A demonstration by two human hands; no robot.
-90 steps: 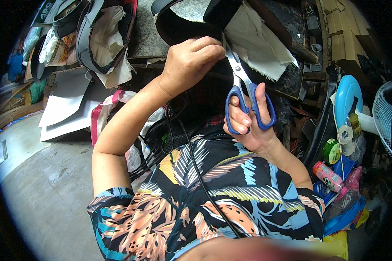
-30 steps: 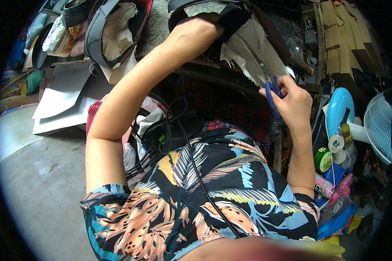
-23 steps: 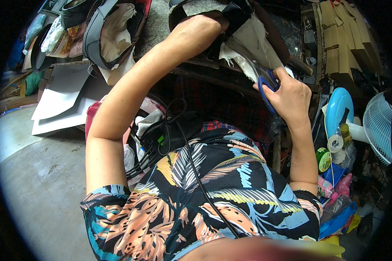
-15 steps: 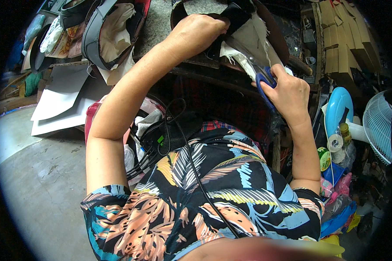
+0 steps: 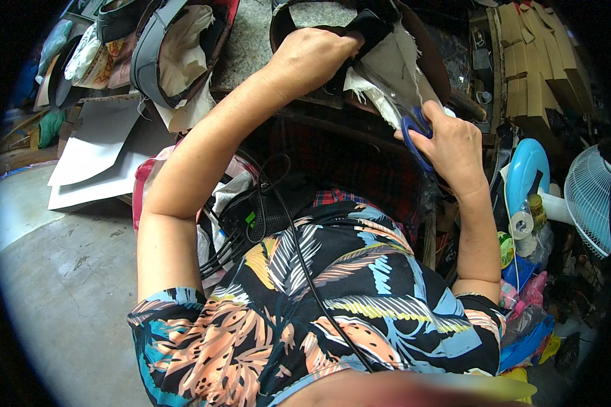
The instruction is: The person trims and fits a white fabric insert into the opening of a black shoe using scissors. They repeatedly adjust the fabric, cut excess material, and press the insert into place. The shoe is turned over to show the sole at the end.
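At the bench's front edge lies a dark brown and black piece with a frayed off-white cloth lining [image 5: 395, 57]; it looks like a shoe upper. My left hand [image 5: 317, 60] is closed on its black edge [image 5: 372, 30], the fingertips pinching from the left. A pair of scissors with blue handles [image 5: 415, 138] sits in my right hand [image 5: 457, 147], thumb and fingers through the loops. The blades point up and left into the cloth. How far apart they are is hard to make out.
More dark uppers with pale lining [image 5: 183, 57] lie at the left of the speckled bench top [image 5: 251, 41]. White sheets [image 5: 98, 149] stick out below. To the right are a blue and white fan [image 5: 590, 197], stacked cardboard pieces [image 5: 523, 57] and plastic bags [image 5: 529, 339].
My left hand has shifted slightly right and down, with the black edge still in its fingers. The scissors and right hand have barely moved.
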